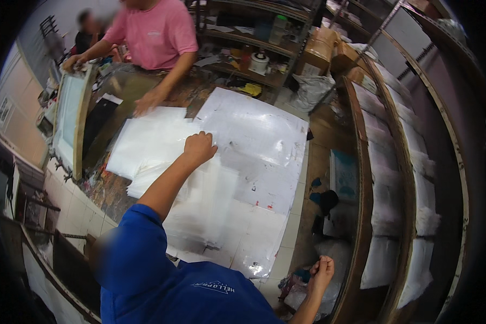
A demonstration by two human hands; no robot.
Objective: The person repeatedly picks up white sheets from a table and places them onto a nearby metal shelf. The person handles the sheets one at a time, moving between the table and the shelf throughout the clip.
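Note:
My left hand (201, 148) reaches over the table with its fingers curled, just above thin white sheets. Whether it pinches a sheet edge is hidden. A fanned stack of white sheets (146, 137) lies left of it, and translucent sheets (202, 208), partly blurred, lie below it. Beyond my hand a large glossy white board (259, 127) covers the right part of the table. My right hand (323, 267) is raised off the table's right side, fingertips pressed together; anything between them is too small to make out.
Across the table a person in pink (156, 35) holds a wooden-framed screen (73, 121) upright with one hand; the other hand (151, 101) is near the stack. Long wooden racks (364, 183) with white sheets stand at right. Behind are metal shelves (248, 38) and cardboard boxes (318, 51).

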